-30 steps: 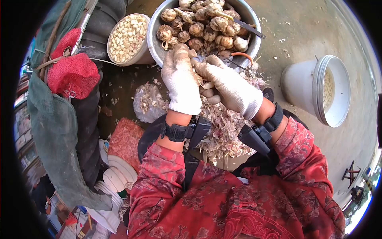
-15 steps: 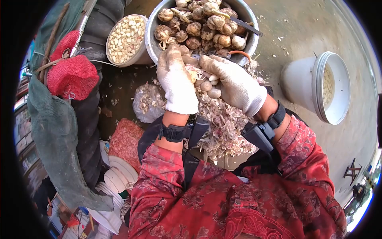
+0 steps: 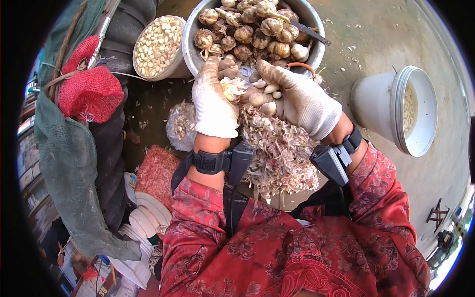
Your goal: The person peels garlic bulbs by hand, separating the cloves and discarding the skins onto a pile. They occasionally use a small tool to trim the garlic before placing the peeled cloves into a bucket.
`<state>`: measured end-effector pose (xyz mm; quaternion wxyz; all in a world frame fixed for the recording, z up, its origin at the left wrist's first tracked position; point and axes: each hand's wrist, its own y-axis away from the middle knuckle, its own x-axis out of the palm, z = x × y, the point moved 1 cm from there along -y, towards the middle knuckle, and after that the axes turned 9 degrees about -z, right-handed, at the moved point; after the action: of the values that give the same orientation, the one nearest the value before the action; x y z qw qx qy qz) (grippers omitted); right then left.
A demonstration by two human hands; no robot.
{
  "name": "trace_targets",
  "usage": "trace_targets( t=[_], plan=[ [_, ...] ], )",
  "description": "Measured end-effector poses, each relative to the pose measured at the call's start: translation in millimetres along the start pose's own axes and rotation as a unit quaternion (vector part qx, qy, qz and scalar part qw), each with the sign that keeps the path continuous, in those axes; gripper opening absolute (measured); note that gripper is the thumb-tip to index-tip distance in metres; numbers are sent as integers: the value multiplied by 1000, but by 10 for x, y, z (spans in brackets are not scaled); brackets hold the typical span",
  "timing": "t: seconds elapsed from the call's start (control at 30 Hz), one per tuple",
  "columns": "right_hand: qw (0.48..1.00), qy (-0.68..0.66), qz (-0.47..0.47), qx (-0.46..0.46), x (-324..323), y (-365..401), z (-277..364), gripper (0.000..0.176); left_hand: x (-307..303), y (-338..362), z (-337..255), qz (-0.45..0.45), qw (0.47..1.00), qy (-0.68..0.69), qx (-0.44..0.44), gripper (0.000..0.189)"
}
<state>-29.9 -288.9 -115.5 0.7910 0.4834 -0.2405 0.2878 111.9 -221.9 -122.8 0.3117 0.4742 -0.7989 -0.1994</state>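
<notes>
White knit gloves (image 3: pixel 213 106), fingers (image 3: pixel 271 70) soiled; black wrist straps (image 3: pixel 210 162) with boxes; red floral sleeves (image 3: pixel 198 208)

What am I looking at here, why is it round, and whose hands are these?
It is one picture from a camera worn on a person's head, looking down; the wide lens rounds the edges. No machine: both white-gloved hands are that person's own. The left hand grips a broken-open garlic bulb; the right hand cups loose cloves. Under them lies a pile of garlic skins. Beyond stand a metal basin of whole bulbs and a white bowl of peeled cloves; a white bucket is at the right.
</notes>
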Motion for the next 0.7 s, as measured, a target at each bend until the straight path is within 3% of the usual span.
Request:
trace_targets(
  t=[0.23,0.3,0.43,0.5,0.57,0.63,0.67,0.7],
  plan=[
    [993,-92,65,42,-60,-10,-31,23,-53,4,-35,77,993,-85,35,30],
    [988,-103,99,52,-79,-30,-25,19,-11,67,-30,94,990,-104,35,21],
    [990,-96,86,55,-63,-5,50,17,40,133,26,126,975,-176,49,23],
    [995,-68,62,30,-57,9,60,17,-12,101,80,189,948,-243,77,30],
    [997,-36,63,7,-55,-5,69,18,-38,94,49,216,944,-243,49,35],
    [998,-3,64,-15,-58,6,75,18,43,183,-30,317,933,-156,-69,35],
    [995,43,62,-62,-64,39,80,21,69,215,-45,318,933,-156,-69,35],
    [988,89,60,-108,-75,60,89,23,97,244,-49,300,924,-239,-7,33]
  ],
)
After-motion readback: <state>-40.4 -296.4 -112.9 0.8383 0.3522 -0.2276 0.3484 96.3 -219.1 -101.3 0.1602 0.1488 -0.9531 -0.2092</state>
